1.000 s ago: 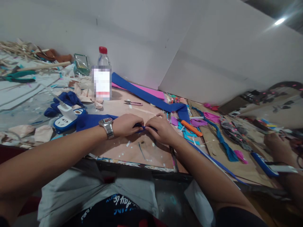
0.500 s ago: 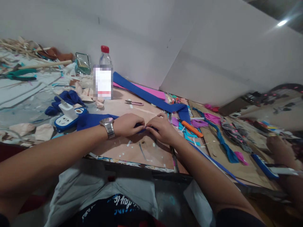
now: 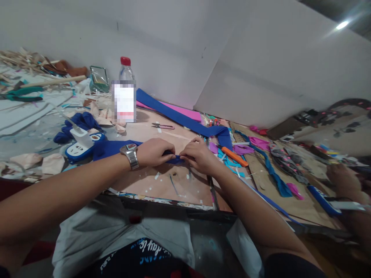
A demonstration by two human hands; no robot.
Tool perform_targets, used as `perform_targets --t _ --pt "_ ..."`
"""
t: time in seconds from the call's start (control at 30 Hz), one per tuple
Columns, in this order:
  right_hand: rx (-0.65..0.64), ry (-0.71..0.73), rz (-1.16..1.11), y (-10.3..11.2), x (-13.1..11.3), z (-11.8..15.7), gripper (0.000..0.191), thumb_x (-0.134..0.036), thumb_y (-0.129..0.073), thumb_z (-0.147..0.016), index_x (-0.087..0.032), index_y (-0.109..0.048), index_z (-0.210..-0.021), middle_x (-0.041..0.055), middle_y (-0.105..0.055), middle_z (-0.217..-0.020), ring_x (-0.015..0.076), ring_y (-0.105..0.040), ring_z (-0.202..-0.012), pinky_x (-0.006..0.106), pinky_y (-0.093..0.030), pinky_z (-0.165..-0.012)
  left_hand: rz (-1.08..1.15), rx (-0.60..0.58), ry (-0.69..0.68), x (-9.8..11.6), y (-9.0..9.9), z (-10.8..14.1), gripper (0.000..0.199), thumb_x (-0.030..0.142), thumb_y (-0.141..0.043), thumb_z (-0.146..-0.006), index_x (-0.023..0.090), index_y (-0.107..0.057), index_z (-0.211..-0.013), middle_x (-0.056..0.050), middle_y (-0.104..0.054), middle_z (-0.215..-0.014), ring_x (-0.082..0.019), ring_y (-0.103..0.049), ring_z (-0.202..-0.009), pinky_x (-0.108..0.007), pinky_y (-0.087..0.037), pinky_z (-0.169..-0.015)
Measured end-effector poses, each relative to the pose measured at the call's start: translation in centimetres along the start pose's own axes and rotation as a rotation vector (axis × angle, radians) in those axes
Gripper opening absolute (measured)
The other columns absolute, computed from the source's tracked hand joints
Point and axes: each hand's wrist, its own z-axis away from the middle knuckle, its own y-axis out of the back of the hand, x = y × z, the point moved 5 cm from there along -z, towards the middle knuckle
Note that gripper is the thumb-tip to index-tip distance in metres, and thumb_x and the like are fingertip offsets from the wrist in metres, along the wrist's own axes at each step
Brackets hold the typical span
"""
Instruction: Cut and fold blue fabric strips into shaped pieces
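A blue fabric strip (image 3: 108, 150) runs from beside the white and blue power strip (image 3: 78, 150) under my left wrist and reappears between my hands. My left hand (image 3: 156, 152), with a metal watch on the wrist, pinches it between thumb and fingers. Close on its right, my right hand (image 3: 199, 155) pinches the same strip with its fingertips. A short folded stretch of blue shows between the two pinches, just above the tabletop. Small thread snips (image 3: 164, 126) lie behind my hands, and an orange-handled cutter (image 3: 235, 156) lies right of my right hand.
Behind stand a red-capped bottle (image 3: 125, 69) and a long blue strip (image 3: 171, 112) over pink material. Green-handled pliers (image 3: 24, 94) and scraps lie left. Teal fabric (image 3: 269, 172), a second power strip (image 3: 323, 200) and another person's hand (image 3: 343, 179) are at right.
My hands have moved slightly apart, and more of the blue strip shows between them. The whole view has shifted a little.
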Motion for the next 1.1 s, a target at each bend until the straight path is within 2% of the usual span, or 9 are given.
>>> perform_targets --t 0.2,0.43,0.63,0.77,0.97,1.1 --pt "-0.010 0.011 -0.006 0.1 0.6 0.2 0.017 -0.032 -0.063 -0.103 -0.021 -0.076 -0.105 0.0057 -0.080 -0.091 0.0206 -0.070 -0.085 0.044 -0.032 -0.101 -0.025 0.020 0.017 -0.3 0.4 0.0 0.024 0.037 -0.059 -0.100 0.020 -0.077 -0.101 -0.006 -0.080 -0.096 -0.021 -0.069 -0.084 -0.031 -0.042 -0.073" --pt "-0.011 -0.006 0.022 -0.2 1.0 0.4 0.016 -0.026 -0.067 -0.101 -0.022 -0.076 -0.114 0.0053 -0.083 -0.093 0.0196 -0.074 -0.080 0.047 -0.032 -0.110 -0.060 -0.006 0.054 -0.1 0.6 -0.2 0.024 0.033 -0.058 -0.099 0.020 -0.078 -0.103 -0.007 -0.080 -0.097 -0.023 -0.070 -0.087 -0.031 -0.042 -0.073" --pt "-0.050 0.005 0.050 -0.2 1.0 0.5 0.019 -0.028 -0.068 -0.101 -0.021 -0.075 -0.118 0.0067 -0.083 -0.096 0.0207 -0.075 -0.082 0.047 -0.036 -0.107 -0.046 0.016 0.071 -0.4 0.6 -0.2 0.023 0.033 -0.060 -0.098 0.021 -0.079 -0.104 -0.007 -0.081 -0.098 -0.024 -0.072 -0.089 -0.032 -0.044 -0.076" --pt "0.012 0.055 0.152 0.6 -0.2 0.3 0.024 -0.035 -0.068 -0.101 -0.018 -0.074 -0.116 0.0104 -0.082 -0.102 0.0243 -0.074 -0.093 0.046 -0.036 -0.105 0.014 0.033 0.044 -0.2 0.4 -0.2 0.023 0.033 -0.062 -0.098 0.021 -0.080 -0.103 -0.006 -0.082 -0.096 -0.022 -0.072 -0.087 -0.031 -0.044 -0.076" --pt "0.087 0.063 0.147 1.1 -1.6 0.1 0.018 -0.027 -0.060 -0.104 -0.018 -0.075 -0.101 0.0064 -0.079 -0.088 0.0203 -0.070 -0.081 0.043 -0.038 -0.101 0.167 0.065 0.007 0.3 0.2 -0.1 0.020 0.032 -0.064 -0.097 0.020 -0.080 -0.100 -0.004 -0.082 -0.094 -0.018 -0.071 -0.082 -0.029 -0.045 -0.075" --pt "0.087 0.024 0.128 1.0 -1.4 0.0 0.015 -0.025 -0.061 -0.102 -0.019 -0.073 -0.098 0.0056 -0.080 -0.089 0.0204 -0.069 -0.082 0.042 -0.037 -0.100 0.221 0.086 0.018 0.1 0.4 0.0 0.021 0.030 -0.063 -0.096 0.018 -0.080 -0.098 -0.004 -0.081 -0.093 -0.019 -0.071 -0.083 -0.029 -0.045 -0.076"
